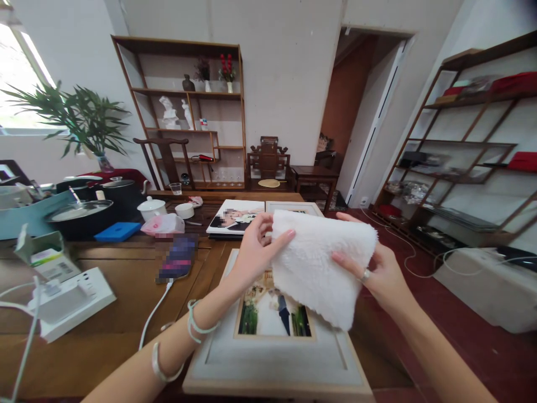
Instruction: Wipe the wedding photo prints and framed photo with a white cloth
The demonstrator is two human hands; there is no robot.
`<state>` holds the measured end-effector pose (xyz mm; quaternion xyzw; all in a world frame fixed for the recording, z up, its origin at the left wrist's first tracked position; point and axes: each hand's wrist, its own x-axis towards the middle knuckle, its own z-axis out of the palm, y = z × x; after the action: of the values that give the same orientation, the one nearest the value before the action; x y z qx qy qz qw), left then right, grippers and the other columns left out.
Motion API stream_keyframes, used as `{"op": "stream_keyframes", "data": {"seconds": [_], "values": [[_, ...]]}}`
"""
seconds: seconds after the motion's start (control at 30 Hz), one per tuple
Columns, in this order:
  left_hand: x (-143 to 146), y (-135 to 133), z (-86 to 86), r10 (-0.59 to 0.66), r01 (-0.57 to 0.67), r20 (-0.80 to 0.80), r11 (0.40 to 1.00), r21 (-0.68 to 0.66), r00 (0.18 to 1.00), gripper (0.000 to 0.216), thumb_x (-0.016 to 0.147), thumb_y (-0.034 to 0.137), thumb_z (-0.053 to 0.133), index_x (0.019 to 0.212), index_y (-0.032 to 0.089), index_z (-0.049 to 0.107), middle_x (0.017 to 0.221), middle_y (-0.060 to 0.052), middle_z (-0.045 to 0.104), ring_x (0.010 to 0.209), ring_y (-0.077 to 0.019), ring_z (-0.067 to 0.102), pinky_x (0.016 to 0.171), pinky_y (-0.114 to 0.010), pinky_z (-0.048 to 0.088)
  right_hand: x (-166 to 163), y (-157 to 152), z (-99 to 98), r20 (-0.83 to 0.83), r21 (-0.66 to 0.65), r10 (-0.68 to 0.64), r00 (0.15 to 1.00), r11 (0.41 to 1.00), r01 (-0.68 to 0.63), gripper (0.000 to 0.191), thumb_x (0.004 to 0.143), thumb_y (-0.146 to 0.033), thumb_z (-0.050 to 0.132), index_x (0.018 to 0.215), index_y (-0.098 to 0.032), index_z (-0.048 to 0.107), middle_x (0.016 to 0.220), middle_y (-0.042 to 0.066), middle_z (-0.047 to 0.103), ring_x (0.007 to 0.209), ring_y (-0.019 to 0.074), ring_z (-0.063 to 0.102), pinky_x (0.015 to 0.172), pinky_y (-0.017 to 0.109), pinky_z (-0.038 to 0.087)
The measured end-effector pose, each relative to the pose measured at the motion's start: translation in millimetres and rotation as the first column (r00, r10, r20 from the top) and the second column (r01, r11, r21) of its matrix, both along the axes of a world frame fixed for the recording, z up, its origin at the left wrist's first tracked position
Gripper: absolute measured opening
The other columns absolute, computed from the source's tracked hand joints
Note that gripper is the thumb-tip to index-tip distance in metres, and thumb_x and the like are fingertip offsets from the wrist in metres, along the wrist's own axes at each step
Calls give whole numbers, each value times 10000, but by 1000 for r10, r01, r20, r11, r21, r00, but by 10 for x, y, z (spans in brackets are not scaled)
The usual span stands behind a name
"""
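Note:
A fluffy white cloth (319, 263) hangs in the air between both my hands, above a framed photo (274, 347) that lies flat on the wooden table. My left hand (254, 252) pinches the cloth's upper left corner with thumb and fingers. On the right edge, my right hand (375, 268), wearing a ring, grips the cloth. The cloth hides the top of the photo in the frame. Two more framed pictures (237, 217) lie further back on the table.
On the wooden table (126, 291) lie a phone (178, 258) with a white cable, a white power strip (69, 302), a blue pad (117, 231), a pink bag, white bowls and black pots (81, 215). Shelves, chairs and a doorway stand behind; a plant at left.

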<state>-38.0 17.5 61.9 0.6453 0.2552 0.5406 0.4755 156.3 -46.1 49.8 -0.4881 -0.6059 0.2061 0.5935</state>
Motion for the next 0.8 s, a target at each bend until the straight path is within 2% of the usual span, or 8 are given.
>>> {"op": "stream_keyframes", "data": {"seconds": [0.13, 0.2, 0.33, 0.43, 0.53, 0.63, 0.7, 0.8], "values": [[4, -7, 89, 73, -78, 56, 993, 90, 996, 359, 678, 244, 693, 948, 227, 458, 977, -26, 535, 878, -152, 550, 683, -229, 456, -36, 17, 176, -111, -58, -45, 993, 998, 39, 361, 674, -374, 666, 1008, -245, 624, 1197, 36, 536, 1030, 270, 513, 815, 361, 439], [-4, -7, 140, -43, 45, 24, 995, -85, 999, 436, 688, 294, 681, 1026, 255, 407, 984, -30, 538, 808, -150, 570, 638, -245, 466, -48, 48, 237, -327, -157, 9, 945, 986, -64, 392, 715, -401, 619, 1072, -240, 596, 1054, 52, 623, 870, 250, 595, 686, 341, 486], [-47, 37, 165, -344, 322, 15, 862, -392, 939, 395, 819, 439, 445, 1154, 250, 356, 865, -37, 577, 664, -147, 572, 576, -274, 454, -36, 140, 292, -576, -237, 35, 817, 949, -208, 415, 706, -374, 623, 1091, -223, 589, 898, 49, 677, 725, 230, 632, 582, 318, 507], [-95, 79, 138, -312, 303, -41, 940, -156, 949, 391, 817, 266, 414, 1203, 267, 355, 872, -16, 569, 720, -143, 558, 636, -266, 435, 9, 200, 279, -649, -329, 36, 760, 887, -323, 338, 707, -384, 607, 987, -196, 632, 810, 60, 693, 695, 249, 643, 586, 352, 521], [-121, 97, 117, -41, 108, -253, 961, 256, 967, 525, 670, 88, 513, 1168, 238, 439, 953, -34, 545, 860, -173, 518, 723, -274, 414, 39, 232, 238, -665, -356, 76, 743, 842, -405, 259, 727, -391, 570, 897, -208, 639, 761, 44, 699, 699, 258, 648, 608, 379, 525], [-102, 105, 118, 335, -151, -246, 818, 556, 909, 531, 602, 47, 577, 1103, 214, 514, 1014, -65, 496, 946, -211, 475, 788, -317, 400, 19, 239, 196, -685, -359, 128, 718, 797, -485, 221, 740, -398, 544, 835, -223, 640, 746, 30, 700, 722, 263, 649, 639, 398, 521], [-84, 119, 132, 444, -228, -169, 707, 670, 880, 448, 645, 70, 586, 1066, 220, 542, 1082, -81, 472, 1017, -228, 453, 836, -349, 385, -12, 239, 175, -699, -353, 152, 699, 776, -523, 218, 750, -407, 529, 822, -234, 640, 759, 21, 700, 723, 256, 649, 660, 399, 517], [-83, 154, 172, 368, -34, -253, 621, 783, 895, 279, 762, 106, 508, 997, 237, 580, 1085, -77, 541, 1025, -221, 486, 843, -362, 383, -45, 242, 149, -658, -355, 182, 731, 781, -515, 254, 769, -427, 502, 839, -226, 641, 795, 29, 698, 721, 251, 649, 672, 400, 513]]}}
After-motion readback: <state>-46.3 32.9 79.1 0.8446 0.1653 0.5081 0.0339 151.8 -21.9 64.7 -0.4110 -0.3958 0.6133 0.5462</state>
